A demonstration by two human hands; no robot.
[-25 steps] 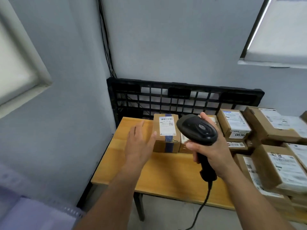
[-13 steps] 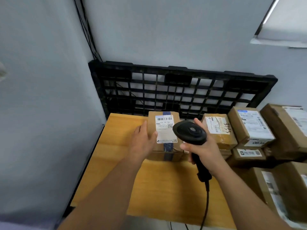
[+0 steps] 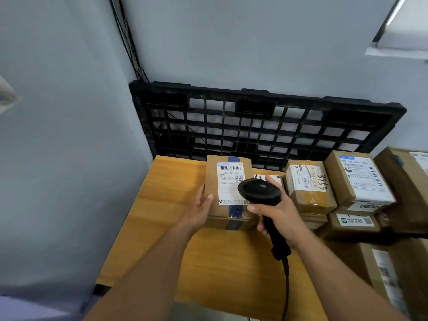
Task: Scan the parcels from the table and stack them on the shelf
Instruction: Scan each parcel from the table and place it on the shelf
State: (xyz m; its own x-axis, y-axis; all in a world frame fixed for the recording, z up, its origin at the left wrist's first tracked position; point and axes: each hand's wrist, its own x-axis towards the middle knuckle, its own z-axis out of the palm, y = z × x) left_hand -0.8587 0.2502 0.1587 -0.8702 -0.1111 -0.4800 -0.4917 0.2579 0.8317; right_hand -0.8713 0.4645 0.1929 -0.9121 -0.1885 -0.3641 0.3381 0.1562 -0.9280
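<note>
A brown cardboard parcel [image 3: 228,181] with a white label and a blue tape stripe sits on the wooden table [image 3: 162,228], near its back edge, just in front of a black plastic pallet [image 3: 254,126] propped against the wall. The left hand [image 3: 201,210] grips the parcel's near left corner, thumb over the top face and fingers along the side. The right hand [image 3: 275,214] is wrapped round the handle of a black scanner [image 3: 259,192], whose head hangs over the right part of the label. The scanner's cable [image 3: 287,286] trails down toward the person. More parcels [image 3: 308,184] are piled to the right.
</note>
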